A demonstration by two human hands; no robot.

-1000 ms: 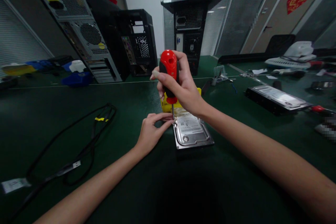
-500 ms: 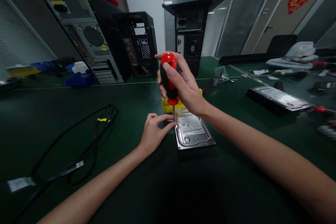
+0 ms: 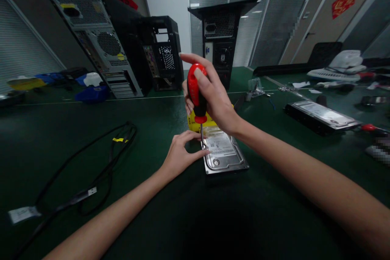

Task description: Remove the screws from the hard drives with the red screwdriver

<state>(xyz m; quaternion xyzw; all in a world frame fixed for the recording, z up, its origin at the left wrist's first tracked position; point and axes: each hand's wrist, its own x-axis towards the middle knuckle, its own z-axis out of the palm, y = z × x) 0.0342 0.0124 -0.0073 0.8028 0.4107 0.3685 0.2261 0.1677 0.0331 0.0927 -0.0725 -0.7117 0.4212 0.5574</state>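
A silver hard drive [image 3: 227, 160] with a white label lies flat on the green table, a yellow object [image 3: 192, 124] just behind it. My right hand [image 3: 210, 93] is wrapped round the red and black handle of a screwdriver [image 3: 200, 105], held upright. Its shaft comes down to the drive's left edge, where the tip is hard to make out. My left hand [image 3: 183, 150] rests at that same edge, thumb and fingertips apart on either side of the shaft and touching the drive, with nothing visibly held.
Black computer cases [image 3: 108, 44] stand at the back. A looped black cable [image 3: 105, 174] lies at the left. To the right sits another drive on a black holder [image 3: 323, 115], near a clear plastic piece [image 3: 256, 87]. A blue tray [image 3: 93, 94] is at the back left.
My left thumb has moved away from the fingertips, down along the drive's edge. My right hand's grip on the handle has turned slightly, with its index finger raised higher.
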